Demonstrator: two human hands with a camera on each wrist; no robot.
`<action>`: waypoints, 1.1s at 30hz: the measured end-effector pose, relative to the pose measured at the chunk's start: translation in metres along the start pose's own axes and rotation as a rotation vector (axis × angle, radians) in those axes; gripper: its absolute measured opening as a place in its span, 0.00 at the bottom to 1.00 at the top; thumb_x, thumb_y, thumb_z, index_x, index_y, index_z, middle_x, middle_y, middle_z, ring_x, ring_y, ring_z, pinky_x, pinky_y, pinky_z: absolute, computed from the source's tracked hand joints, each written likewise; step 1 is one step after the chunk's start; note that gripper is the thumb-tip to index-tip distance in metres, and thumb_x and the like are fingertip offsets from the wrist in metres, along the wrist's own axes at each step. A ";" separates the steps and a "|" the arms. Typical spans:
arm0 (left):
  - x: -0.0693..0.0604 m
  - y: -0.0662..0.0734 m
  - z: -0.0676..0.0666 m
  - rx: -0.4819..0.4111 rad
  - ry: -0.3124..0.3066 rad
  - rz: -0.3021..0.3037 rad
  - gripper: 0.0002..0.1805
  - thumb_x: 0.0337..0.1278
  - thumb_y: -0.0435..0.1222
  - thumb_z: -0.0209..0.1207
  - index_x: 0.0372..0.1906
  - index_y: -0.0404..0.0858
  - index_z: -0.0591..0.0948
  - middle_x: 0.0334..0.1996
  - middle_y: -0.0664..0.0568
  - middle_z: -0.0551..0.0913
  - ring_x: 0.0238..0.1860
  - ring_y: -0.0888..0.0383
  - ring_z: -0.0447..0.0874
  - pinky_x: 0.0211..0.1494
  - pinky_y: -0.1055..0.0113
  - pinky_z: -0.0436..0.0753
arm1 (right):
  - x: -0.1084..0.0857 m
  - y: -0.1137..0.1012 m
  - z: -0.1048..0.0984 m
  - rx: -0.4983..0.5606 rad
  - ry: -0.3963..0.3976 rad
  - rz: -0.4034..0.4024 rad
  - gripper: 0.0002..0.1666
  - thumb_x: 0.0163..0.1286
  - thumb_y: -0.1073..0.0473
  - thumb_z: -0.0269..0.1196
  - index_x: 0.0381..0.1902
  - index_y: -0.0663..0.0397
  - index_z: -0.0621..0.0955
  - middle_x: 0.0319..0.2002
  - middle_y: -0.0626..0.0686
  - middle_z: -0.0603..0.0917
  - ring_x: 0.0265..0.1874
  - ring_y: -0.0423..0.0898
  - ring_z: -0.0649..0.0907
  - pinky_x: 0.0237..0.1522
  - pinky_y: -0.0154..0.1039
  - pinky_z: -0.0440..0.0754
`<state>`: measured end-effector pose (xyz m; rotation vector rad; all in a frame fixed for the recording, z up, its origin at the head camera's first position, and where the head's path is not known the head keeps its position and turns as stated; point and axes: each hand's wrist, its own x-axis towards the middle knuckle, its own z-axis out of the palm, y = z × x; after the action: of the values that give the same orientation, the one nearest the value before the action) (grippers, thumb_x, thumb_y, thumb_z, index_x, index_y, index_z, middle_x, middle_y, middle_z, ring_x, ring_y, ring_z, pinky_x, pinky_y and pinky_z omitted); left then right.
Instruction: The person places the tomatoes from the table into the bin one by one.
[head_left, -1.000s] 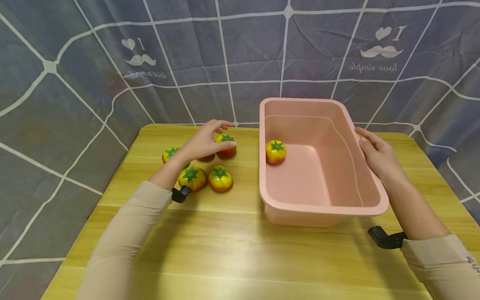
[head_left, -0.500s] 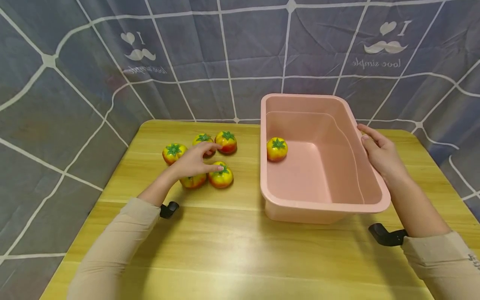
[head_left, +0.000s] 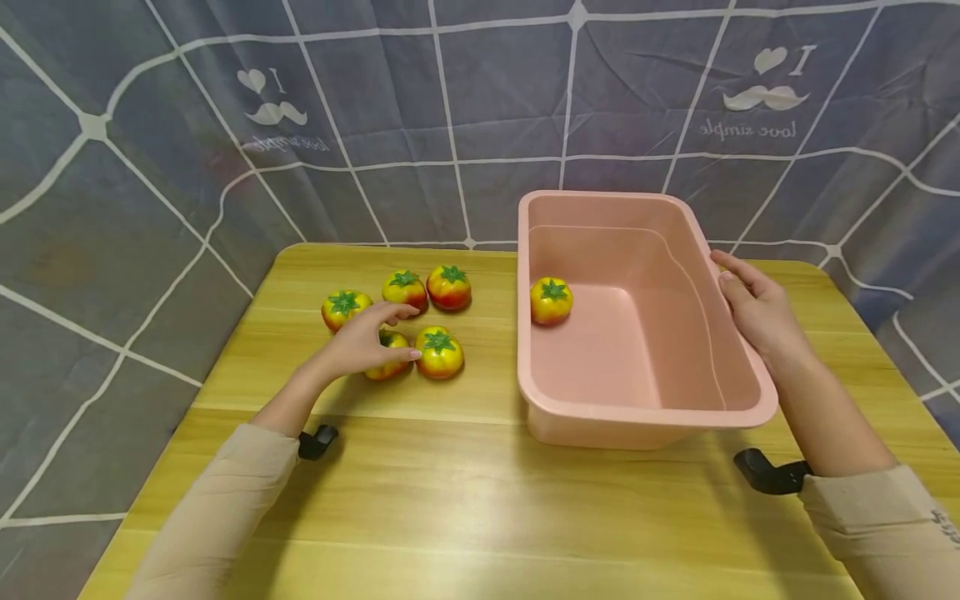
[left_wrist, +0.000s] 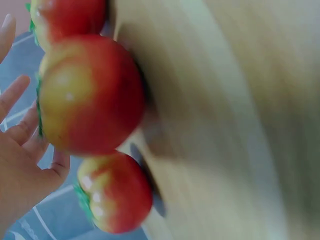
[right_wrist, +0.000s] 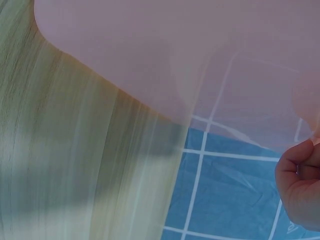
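Note:
My left hand (head_left: 358,343) hovers with spread fingers around the front left tomato (head_left: 395,340), a yellow-red one with a green leafy top that it partly covers. In the left wrist view this tomato (left_wrist: 92,95) looms large before the fingers, which seem not closed on it. Just to its right lies another tomato (head_left: 439,353). Behind are a left tomato (head_left: 346,308), a middle tomato (head_left: 405,290) and a right tomato (head_left: 449,288). My right hand (head_left: 768,321) grips the right rim of a pink basin (head_left: 645,417). One tomato (head_left: 551,302) sits inside, against its left wall.
The wooden table (head_left: 450,492) carries everything. A grey-blue curtain (head_left: 495,92) with white grid lines hangs close behind and at both sides. The basin's left wall stands between the loose tomatoes and the basin's inside.
My left hand has come back from above the rear tomatoes toward the front left one, uncovering the rear ones. The right hand keeps its hold on the basin.

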<state>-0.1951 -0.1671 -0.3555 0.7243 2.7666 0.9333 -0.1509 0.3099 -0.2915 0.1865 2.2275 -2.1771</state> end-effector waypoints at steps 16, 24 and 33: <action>-0.028 -0.028 -0.003 -0.071 0.038 -0.063 0.39 0.44 0.43 0.71 0.62 0.32 0.70 0.58 0.38 0.69 0.57 0.42 0.68 0.60 0.46 0.65 | 0.001 -0.001 0.000 -0.039 0.017 0.003 0.31 0.72 0.53 0.52 0.70 0.48 0.61 0.42 0.35 0.74 0.33 0.28 0.79 0.32 0.21 0.77; -0.038 -0.037 0.000 -0.137 0.039 -0.111 0.42 0.43 0.42 0.71 0.64 0.31 0.66 0.61 0.37 0.65 0.58 0.41 0.66 0.59 0.45 0.66 | 0.001 -0.001 0.001 -0.061 0.017 0.019 0.32 0.71 0.51 0.51 0.71 0.48 0.60 0.46 0.37 0.72 0.34 0.28 0.79 0.33 0.21 0.76; -0.041 -0.038 0.003 -0.146 0.009 -0.151 0.39 0.45 0.44 0.70 0.62 0.33 0.68 0.60 0.37 0.67 0.56 0.40 0.69 0.53 0.49 0.74 | 0.000 -0.001 0.002 -0.022 0.024 0.018 0.32 0.71 0.53 0.52 0.71 0.49 0.61 0.46 0.38 0.73 0.34 0.28 0.79 0.33 0.21 0.77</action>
<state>-0.1739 -0.2115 -0.3815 0.4817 2.6810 1.0945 -0.1510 0.3081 -0.2901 0.2318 2.2515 -2.1525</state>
